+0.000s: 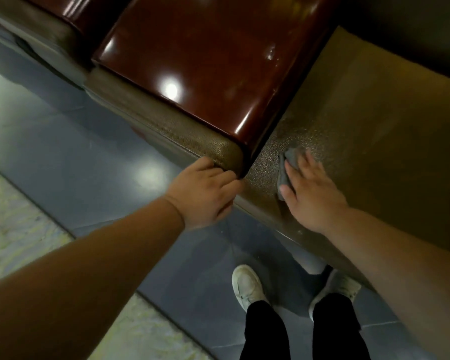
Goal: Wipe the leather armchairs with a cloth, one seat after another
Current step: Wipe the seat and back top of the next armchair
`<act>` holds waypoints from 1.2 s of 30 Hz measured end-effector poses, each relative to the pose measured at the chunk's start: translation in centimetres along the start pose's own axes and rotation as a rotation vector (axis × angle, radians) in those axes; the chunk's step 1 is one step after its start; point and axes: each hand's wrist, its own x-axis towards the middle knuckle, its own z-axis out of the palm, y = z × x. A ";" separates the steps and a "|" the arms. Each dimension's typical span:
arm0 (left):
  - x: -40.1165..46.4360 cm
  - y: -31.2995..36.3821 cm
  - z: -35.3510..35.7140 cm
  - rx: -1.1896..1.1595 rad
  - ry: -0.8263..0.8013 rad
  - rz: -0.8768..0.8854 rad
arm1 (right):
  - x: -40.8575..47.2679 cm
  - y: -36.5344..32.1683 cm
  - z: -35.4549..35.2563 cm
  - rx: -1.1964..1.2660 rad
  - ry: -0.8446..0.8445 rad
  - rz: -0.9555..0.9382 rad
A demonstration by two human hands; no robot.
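A brown, grainy leather seat [361, 120] fills the right side of the head view. My right hand [312, 193] lies flat on its front left corner, straight fingers pressing a small grey cloth [287, 168] onto the leather. To the left stands a glossy dark red wooden armrest top [200, 61] with a padded leather front [192, 136]. My left hand [205, 190] rests at the rounded front corner of that armrest, fingers curled round its edge beside the gap to the seat.
A second glossy red top [68, 11] and leather front [44, 40] show at the upper left. The floor is blue-grey tile [70, 157] with a pale patterned strip [13, 229] at the left. My white shoes [247, 287] stand close to the seat's front edge.
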 end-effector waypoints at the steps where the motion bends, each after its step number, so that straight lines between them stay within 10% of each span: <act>1: 0.2 -0.5 -0.5 0.010 0.023 0.041 | -0.1 -1.6 0.6 0.016 -0.002 0.031; 9: 6.7 -3.7 -0.6 0.173 -0.145 0.293 | -6.7 -4.8 7.5 -0.066 -0.079 -0.360; 19: 6.9 -3.5 0.3 0.207 -0.080 0.280 | -6.0 1.8 2.3 0.316 0.349 0.298; 29: 6.7 -3.7 0.7 0.198 -0.024 0.305 | -5.8 -5.3 6.6 0.098 0.209 0.067; 36: 6.6 -4.1 0.8 0.127 0.009 0.346 | -9.1 -0.4 6.3 0.238 0.459 0.394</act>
